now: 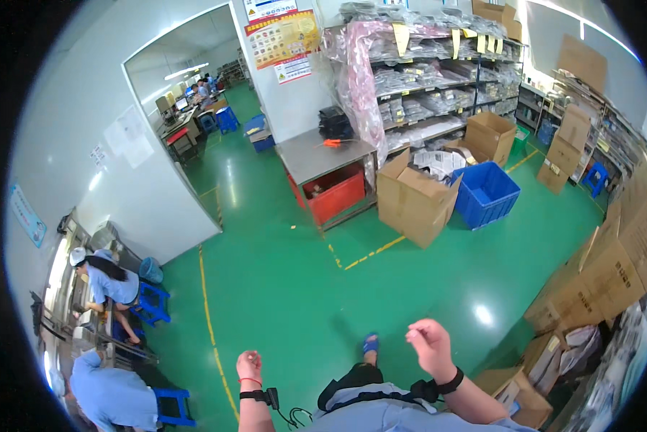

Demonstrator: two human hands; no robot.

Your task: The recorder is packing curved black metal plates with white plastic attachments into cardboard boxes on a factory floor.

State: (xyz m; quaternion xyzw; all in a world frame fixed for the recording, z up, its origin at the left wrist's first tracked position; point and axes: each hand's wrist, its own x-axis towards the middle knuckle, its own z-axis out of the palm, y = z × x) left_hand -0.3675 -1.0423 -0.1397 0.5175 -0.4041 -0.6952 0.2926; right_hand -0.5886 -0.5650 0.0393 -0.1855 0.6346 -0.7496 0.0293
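Note:
My left hand (pixel 249 365) hangs over the green floor at the lower middle, its fingers curled in with nothing showing in them. A red string and a black strap with a small device and cable circle that wrist. My right hand (pixel 431 344) is raised farther to the right, its fingers loosely bent and apart, holding nothing. Another black strap (pixel 449 381) goes round the right wrist. Neither hand touches anything. Between them my foot in a blue sandal (pixel 370 343) is on the floor.
Ahead stand a metal table (pixel 309 155) over a red crate (pixel 334 194), an open carton (pixel 413 205), a blue crate (pixel 485 196) and loaded shelves (pixel 438 79). Large cartons (pixel 604 252) line the right. Two people (pixel 114 396) work at a left bench near blue stools (pixel 150 302). A doorway opens behind.

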